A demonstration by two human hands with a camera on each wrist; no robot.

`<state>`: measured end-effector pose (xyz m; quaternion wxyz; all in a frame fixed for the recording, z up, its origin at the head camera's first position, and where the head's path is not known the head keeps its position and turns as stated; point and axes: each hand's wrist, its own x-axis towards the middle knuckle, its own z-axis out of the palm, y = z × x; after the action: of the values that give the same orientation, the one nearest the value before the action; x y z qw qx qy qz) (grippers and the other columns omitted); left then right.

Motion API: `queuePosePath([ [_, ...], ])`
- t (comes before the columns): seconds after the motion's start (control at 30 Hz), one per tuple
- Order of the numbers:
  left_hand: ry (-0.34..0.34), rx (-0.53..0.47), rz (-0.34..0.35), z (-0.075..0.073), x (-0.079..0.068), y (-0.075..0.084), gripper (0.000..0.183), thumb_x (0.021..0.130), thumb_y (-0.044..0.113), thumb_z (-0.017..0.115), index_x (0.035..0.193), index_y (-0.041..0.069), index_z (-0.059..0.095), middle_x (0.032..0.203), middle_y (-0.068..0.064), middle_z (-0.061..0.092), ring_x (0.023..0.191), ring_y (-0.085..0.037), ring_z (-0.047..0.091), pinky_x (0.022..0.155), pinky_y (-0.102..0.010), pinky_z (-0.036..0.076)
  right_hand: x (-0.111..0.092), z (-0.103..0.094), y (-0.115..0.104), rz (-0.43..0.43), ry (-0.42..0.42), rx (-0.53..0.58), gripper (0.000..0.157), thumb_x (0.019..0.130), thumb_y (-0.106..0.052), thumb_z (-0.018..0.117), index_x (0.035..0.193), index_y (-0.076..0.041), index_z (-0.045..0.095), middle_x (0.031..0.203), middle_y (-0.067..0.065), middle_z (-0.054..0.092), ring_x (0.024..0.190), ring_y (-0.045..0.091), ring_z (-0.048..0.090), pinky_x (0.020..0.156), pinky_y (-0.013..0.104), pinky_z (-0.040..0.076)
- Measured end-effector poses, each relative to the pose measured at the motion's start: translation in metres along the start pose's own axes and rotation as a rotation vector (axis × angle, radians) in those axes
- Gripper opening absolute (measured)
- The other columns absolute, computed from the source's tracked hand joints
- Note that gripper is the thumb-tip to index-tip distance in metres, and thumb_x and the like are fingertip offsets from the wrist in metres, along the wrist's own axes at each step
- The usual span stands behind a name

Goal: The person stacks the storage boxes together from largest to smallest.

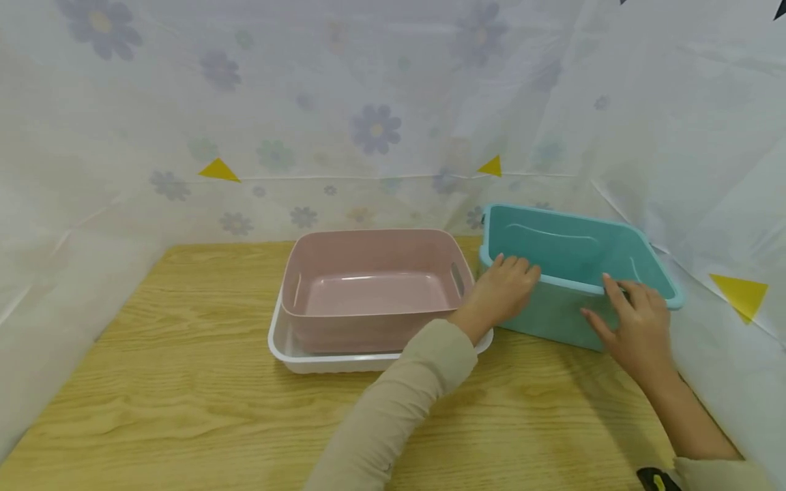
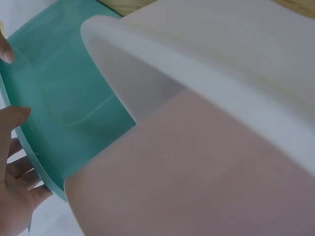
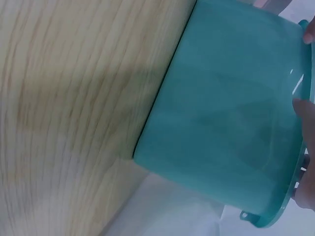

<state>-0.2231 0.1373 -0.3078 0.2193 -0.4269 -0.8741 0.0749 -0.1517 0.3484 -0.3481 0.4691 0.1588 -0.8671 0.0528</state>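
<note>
A teal plastic storage bin (image 1: 552,307) stands on the table at the right, its open top facing up. My left hand (image 1: 506,290) grips its near rim toward the left, fingers hooked over the edge. Farther right on that rim, my right hand (image 1: 641,327) holds the edge, with the thumb on the outer side and fingers over the top. The right wrist view shows the bin's outer wall (image 3: 221,108) upright on the wood. To the left, a pink basket (image 1: 368,331) with handle slots sits inside a shallow white tray (image 1: 331,365).
The wooden table (image 1: 184,382) extends to the left and front. A flower-patterned white sheet (image 1: 393,82) hangs behind and along the sides, with yellow triangles (image 1: 739,293) on it. Part of a black and yellow object (image 1: 657,479) shows by the right sleeve.
</note>
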Motion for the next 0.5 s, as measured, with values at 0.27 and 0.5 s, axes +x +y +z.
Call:
queuePosePath([
  [0.27,-0.143,-0.04,0.007,0.001,0.005,-0.009,0.045,0.094,0.036,0.051,0.135,0.019,0.043,0.13,0.005,0.053,0.119,-0.011,0.053,0.103,-0.025,0.041,-0.005,-0.012,0.022,0.039,-0.032,0.01,0.094,0.085,-0.072,0.028,0.119,0.011,0.055,0.102,0.034,0.054,0.096,0.05,0.048,0.085,0.061,0.037],
  [0.5,-0.116,-0.028,0.008,0.006,0.004,-0.01,0.041,0.094,0.034,0.052,0.131,0.02,0.045,0.121,0.007,0.058,0.109,-0.007,0.057,0.087,-0.019,0.046,-0.007,-0.015,0.026,0.081,-0.056,0.022,0.092,0.084,-0.07,0.027,0.11,0.013,0.058,0.098,0.033,0.059,0.089,0.047,0.051,0.082,0.059,0.038],
])
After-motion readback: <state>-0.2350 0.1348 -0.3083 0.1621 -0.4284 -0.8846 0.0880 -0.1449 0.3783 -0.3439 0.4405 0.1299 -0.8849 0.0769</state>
